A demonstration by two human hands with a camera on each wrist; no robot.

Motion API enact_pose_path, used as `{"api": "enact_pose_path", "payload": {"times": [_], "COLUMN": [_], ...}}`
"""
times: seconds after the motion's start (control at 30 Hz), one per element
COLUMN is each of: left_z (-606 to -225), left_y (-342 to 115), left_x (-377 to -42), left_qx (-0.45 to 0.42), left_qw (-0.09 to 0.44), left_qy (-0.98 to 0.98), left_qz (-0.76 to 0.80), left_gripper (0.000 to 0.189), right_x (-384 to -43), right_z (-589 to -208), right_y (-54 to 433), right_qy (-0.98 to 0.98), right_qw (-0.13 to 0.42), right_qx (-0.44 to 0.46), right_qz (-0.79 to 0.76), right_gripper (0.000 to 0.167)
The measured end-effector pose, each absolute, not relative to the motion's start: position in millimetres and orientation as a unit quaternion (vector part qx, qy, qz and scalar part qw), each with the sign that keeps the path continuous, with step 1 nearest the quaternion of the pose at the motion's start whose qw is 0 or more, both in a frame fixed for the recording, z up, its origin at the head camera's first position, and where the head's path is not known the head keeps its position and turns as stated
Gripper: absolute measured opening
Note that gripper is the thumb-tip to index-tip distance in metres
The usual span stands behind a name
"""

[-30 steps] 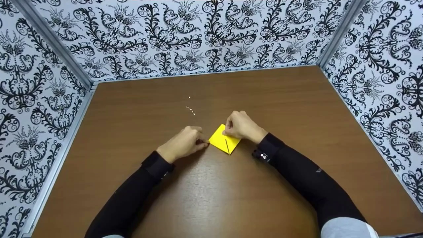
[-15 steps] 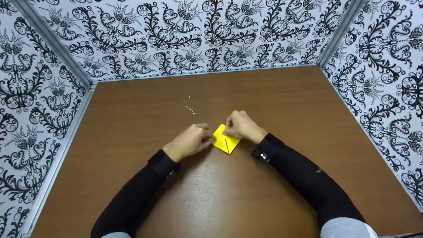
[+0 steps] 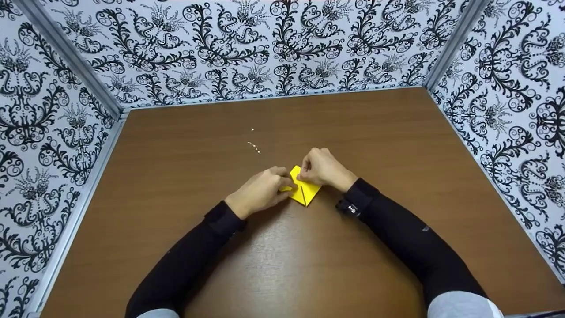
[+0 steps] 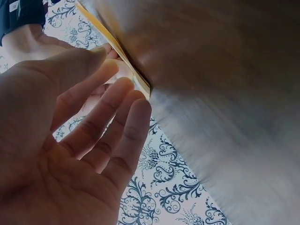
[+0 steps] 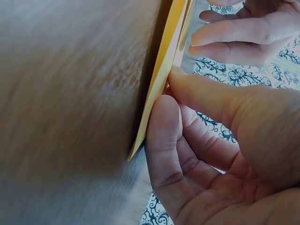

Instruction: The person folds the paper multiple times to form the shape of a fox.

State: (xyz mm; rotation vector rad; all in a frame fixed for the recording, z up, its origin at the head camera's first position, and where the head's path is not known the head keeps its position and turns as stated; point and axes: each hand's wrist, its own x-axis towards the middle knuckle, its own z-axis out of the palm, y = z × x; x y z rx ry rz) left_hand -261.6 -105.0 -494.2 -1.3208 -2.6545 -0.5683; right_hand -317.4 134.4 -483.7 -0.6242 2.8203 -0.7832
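A small sheet of yellow paper, folded into a diamond with a slit-like seam at its near corner, lies on the wooden table. My left hand is at its left corner, with a bit of yellow flap showing between thumb and index finger; its other fingers extend loosely. On the upper right side, my right hand holds the paper with thumb and curled fingers together on it. Edge-on in the right wrist view, the folded layers stand slightly apart beside the right thumb.
Several tiny pale specks lie on the table beyond the left hand. Patterned black-and-white walls enclose the back and sides, with grey metal strips along the corners. Dark sleeves cover both forearms.
My left hand has moved right, from beside the paper's left corner onto it, and its fingers now cover that corner. My right hand and the paper's right part have stayed in place.
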Motion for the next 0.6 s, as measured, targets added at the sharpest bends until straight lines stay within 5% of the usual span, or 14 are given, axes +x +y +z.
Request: {"api": "enact_pose_path", "payload": {"times": [0.6], "left_z": [-496.6], "left_y": [-94.5], "left_x": [-240.9], "left_qx": [-0.457], "left_qw": [0.018], "left_qy": [-0.881], "left_qz": [-0.126], "left_gripper": [0.022], "right_x": [-316.7], "right_z": [-485.4], "right_y": [133.2], "right_qy": [0.945], "right_qw": [0.071], "right_qx": [-0.196], "right_qz": [-0.253], "right_gripper": [0.017]}}
